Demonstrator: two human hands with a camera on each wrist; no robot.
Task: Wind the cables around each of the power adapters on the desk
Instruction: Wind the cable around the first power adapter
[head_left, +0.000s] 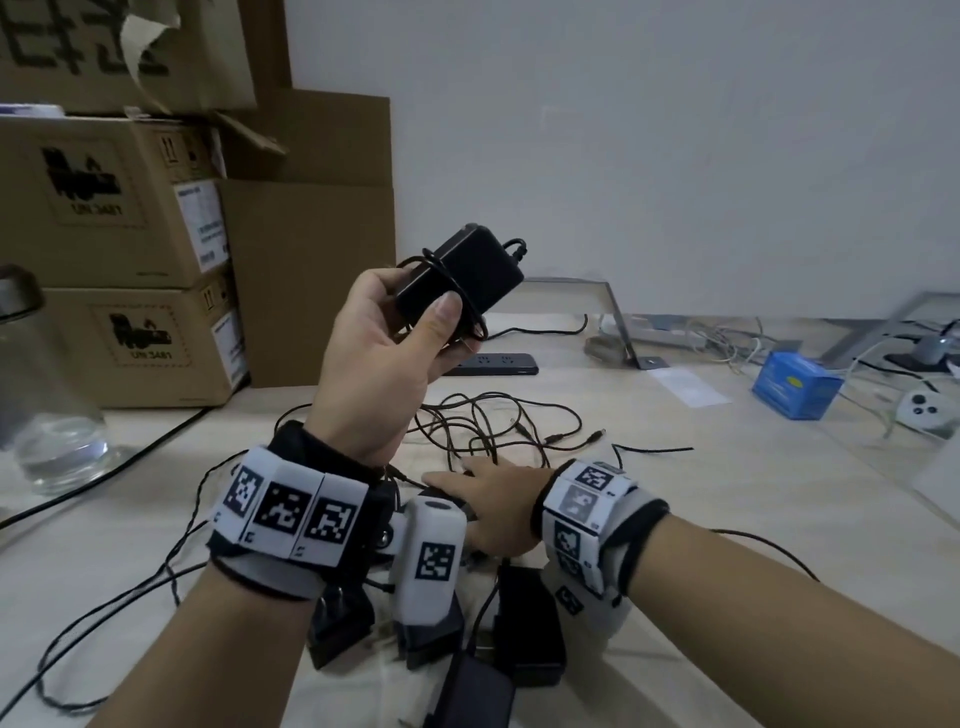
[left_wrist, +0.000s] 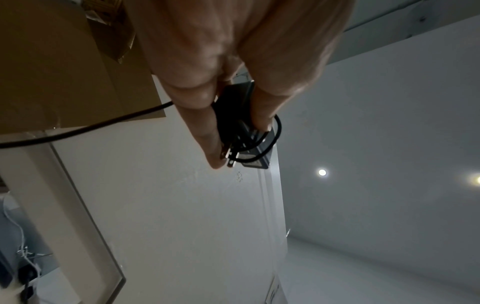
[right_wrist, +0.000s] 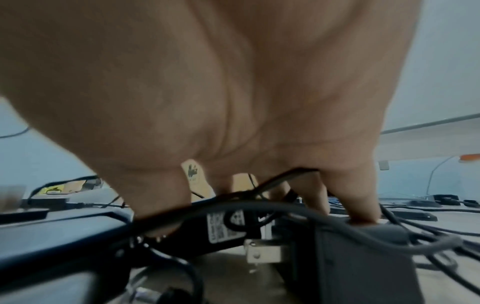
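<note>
The left hand (head_left: 374, 358) is raised above the desk (head_left: 727, 493) and grips a black power adapter (head_left: 460, 278), thumb pressed on its near face and fingers curled behind it; the adapter's own cable (head_left: 457, 291) is looped several times around its body, and in the left wrist view the metal plug prongs (left_wrist: 228, 154) stick out beside the fingertips (left_wrist: 215, 152) with cable turns crossing the block's end. The right hand (head_left: 493, 499) is down on the desk, palm down, its fingers reaching into a pile of unwound adapters and touching the top of 1 black adapter on the desk (right_wrist: 363, 257); the right wrist view shows a fingertip (right_wrist: 363, 209) pressing on that block while loose cable drapes across the hand, but whether the fingers actually clasp anything cannot be told. Several more black adapters (head_left: 524, 623) lie close to the near edge, between and below the 2 wrists, and a tangle of thin black cables (head_left: 493, 431) spreads over the middle of the desk just beyond the right hand. Farther back lie a black power strip (head_left: 493, 364), stacked cardboard boxes (head_left: 130, 234) at the left, a clear glass bottle (head_left: 47, 405) near the left edge, and a blue box (head_left: 795, 384) with a white controller (head_left: 924, 410) at the right.
</note>
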